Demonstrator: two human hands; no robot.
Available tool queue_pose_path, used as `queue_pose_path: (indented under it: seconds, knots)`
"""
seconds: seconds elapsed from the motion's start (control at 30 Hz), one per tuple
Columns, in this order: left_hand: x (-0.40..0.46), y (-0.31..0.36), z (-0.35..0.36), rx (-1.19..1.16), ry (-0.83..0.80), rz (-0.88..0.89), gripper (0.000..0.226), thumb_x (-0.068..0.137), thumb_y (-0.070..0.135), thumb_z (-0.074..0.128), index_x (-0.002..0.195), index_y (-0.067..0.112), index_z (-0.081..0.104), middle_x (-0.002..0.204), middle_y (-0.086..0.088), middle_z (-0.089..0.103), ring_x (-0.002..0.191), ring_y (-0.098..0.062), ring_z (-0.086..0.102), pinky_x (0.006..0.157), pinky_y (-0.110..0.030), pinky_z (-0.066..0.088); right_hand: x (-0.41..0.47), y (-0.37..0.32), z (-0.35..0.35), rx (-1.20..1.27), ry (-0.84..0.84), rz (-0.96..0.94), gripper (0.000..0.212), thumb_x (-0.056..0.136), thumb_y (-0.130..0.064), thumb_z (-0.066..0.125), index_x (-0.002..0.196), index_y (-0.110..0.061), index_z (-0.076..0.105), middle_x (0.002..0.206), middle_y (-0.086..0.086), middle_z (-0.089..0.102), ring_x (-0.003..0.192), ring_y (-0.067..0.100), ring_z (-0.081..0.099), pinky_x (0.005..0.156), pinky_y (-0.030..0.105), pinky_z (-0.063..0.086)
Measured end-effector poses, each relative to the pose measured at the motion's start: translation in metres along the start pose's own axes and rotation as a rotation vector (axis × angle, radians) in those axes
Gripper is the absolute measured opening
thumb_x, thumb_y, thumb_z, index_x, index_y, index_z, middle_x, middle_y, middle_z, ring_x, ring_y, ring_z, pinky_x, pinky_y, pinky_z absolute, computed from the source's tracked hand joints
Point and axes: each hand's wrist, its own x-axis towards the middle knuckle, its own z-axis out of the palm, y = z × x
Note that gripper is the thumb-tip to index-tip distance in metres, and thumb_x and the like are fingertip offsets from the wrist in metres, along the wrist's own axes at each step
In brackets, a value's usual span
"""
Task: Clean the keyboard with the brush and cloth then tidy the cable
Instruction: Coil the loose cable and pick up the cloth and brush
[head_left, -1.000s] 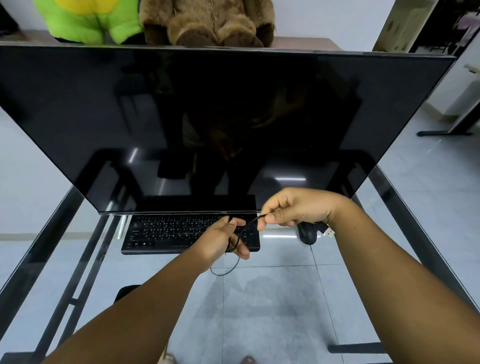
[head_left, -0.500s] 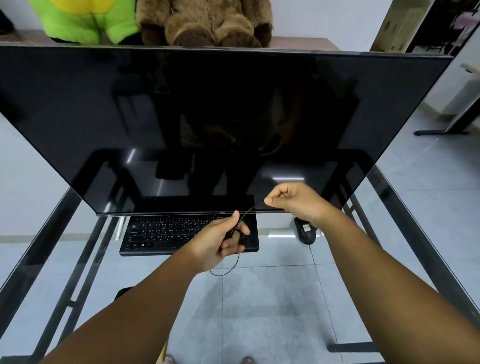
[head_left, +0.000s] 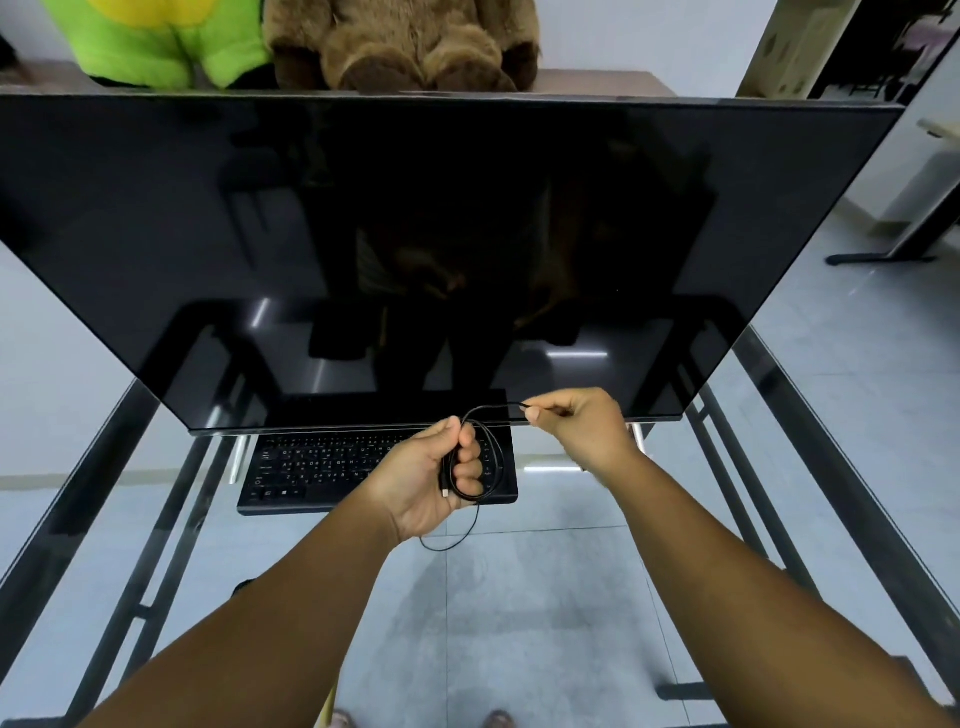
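A black keyboard (head_left: 332, 467) lies on the glass desk under the lower edge of the monitor. My left hand (head_left: 431, 478) is over the keyboard's right end and grips a coil of thin black cable (head_left: 493, 457); one loop of it hangs below the hand. A strand arcs up and right to my right hand (head_left: 576, 426), which pinches the cable between thumb and fingertip just in front of the monitor's bottom edge. No brush or cloth is in view.
A large dark monitor (head_left: 415, 234) leans over the back of the glass desk (head_left: 857, 545). Two plush toys, a green one (head_left: 156, 41) and a brown one (head_left: 405, 41), sit behind it. The black desk frame runs along both sides.
My right hand has risen and moved right, drawing the cable into a further loop, and now hides the mouse. My left hand has gathered more coils.
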Motion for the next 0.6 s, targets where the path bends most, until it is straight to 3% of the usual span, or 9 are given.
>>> queue_pose_path:
  seconds: [0.07, 0.13, 0.27, 0.37, 0.47, 0.6]
  knots:
    - [0.001, 0.001, 0.003, -0.015, 0.014, 0.016, 0.03, 0.102, 0.028, 0.039, 0.078, 0.013, 0.05, 0.07, -0.001, 0.041, 0.056, -0.01, 0.035, 0.047, -0.019, 0.037, -0.002, 0.0, 0.004, 0.118, -0.017, 0.038, 0.013, 0.085, -0.015, 0.075, 0.087, -0.027, 0.078, 0.081, 0.01, 0.074, 0.054, 0.007, 0.053, 0.053, 0.022, 0.046]
    - [0.002, 0.001, 0.005, -0.024, 0.031, 0.025, 0.029, 0.102, 0.027, 0.04, 0.079, 0.013, 0.05, 0.071, -0.001, 0.041, 0.055, -0.01, 0.035, 0.047, -0.018, 0.035, -0.002, 0.001, 0.006, 0.15, -0.003, 0.051, 0.017, 0.083, -0.013, 0.076, 0.08, -0.03, 0.077, 0.072, 0.007, 0.072, 0.062, 0.015, 0.055, 0.057, 0.031, 0.047]
    - [0.003, -0.002, 0.008, -0.055, 0.047, 0.031, 0.029, 0.102, 0.027, 0.04, 0.08, 0.013, 0.052, 0.071, -0.001, 0.04, 0.054, -0.01, 0.033, 0.046, -0.018, 0.034, -0.002, 0.001, 0.007, 0.063, 0.032, 0.04, 0.014, 0.082, -0.016, 0.078, 0.079, -0.03, 0.076, 0.061, -0.009, 0.068, 0.044, 0.007, 0.05, 0.04, 0.02, 0.041]
    - [0.003, -0.003, 0.009, -0.06, 0.048, 0.036, 0.031, 0.103, 0.026, 0.039, 0.079, 0.013, 0.052, 0.071, -0.002, 0.039, 0.054, -0.01, 0.033, 0.045, -0.018, 0.034, 0.001, 0.002, 0.009, 0.074, 0.049, 0.04, 0.015, 0.079, -0.015, 0.08, 0.076, -0.029, 0.076, 0.07, -0.004, 0.072, 0.06, 0.006, 0.062, 0.06, 0.016, 0.05]
    - [0.004, -0.005, 0.011, -0.044, 0.054, 0.039, 0.03, 0.103, 0.026, 0.038, 0.08, 0.012, 0.051, 0.07, -0.002, 0.039, 0.054, -0.01, 0.033, 0.045, -0.018, 0.034, 0.003, 0.003, 0.012, 0.257, 0.036, 0.102, 0.012, 0.083, -0.006, 0.075, 0.079, -0.017, 0.073, 0.069, 0.006, 0.069, 0.06, 0.016, 0.064, 0.06, 0.02, 0.053]
    - [0.004, -0.007, 0.015, -0.044, 0.063, 0.053, 0.03, 0.103, 0.026, 0.038, 0.079, 0.012, 0.05, 0.07, -0.002, 0.038, 0.054, -0.011, 0.032, 0.046, -0.018, 0.033, 0.003, 0.003, 0.014, 0.418, -0.014, 0.148, 0.004, 0.086, -0.002, 0.071, 0.086, -0.006, 0.071, 0.073, 0.012, 0.068, 0.059, 0.016, 0.065, 0.061, 0.022, 0.055]
